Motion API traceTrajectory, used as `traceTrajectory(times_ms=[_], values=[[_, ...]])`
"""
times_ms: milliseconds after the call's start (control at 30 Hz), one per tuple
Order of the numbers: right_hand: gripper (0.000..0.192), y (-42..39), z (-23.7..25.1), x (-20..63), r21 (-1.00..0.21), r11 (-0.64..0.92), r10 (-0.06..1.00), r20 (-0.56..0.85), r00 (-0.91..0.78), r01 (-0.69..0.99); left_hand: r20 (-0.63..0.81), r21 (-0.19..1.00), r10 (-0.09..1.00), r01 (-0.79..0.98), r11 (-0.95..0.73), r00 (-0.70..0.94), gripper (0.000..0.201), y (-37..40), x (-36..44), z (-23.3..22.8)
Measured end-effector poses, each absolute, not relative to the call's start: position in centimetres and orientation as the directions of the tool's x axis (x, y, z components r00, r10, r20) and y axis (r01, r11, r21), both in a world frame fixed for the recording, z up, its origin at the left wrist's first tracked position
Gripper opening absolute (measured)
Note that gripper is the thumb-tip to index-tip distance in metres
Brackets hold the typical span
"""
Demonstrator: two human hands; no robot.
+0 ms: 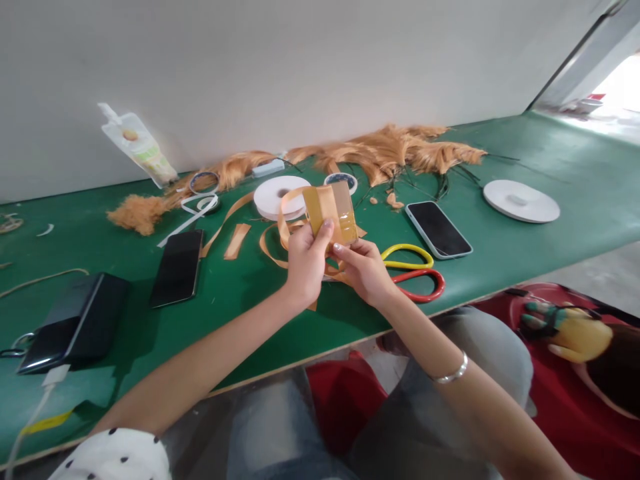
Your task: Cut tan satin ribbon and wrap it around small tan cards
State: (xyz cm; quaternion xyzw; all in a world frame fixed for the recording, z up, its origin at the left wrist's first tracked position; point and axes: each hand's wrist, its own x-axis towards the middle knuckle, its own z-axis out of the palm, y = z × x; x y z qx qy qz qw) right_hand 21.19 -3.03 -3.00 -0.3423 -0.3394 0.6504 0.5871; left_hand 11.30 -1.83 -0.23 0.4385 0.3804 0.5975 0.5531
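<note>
One yellowish piece in left hand, against right hand

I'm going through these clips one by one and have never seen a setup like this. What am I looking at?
There is no machine: these are a person's bare hands. The one picture comes from a camera worn on the head, looking forward and down. The left hand holds an amber block, its thumb on the peach ribbon across it; the right hand is at the lower edge. The green table also bears a black phone, white spools and tan fibre tufts.
</note>
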Motion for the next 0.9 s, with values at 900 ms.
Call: traceTrajectory(times_ms=[900], values=[[0.027, -3.23, -2.58, 20.84, -0.895, -0.068, 0.997, -0.081, 0.010, -0.442, 0.040, 0.926, 0.998, -0.377, -0.019, 0.047, 0.020, -0.96, 11.34, -0.60]])
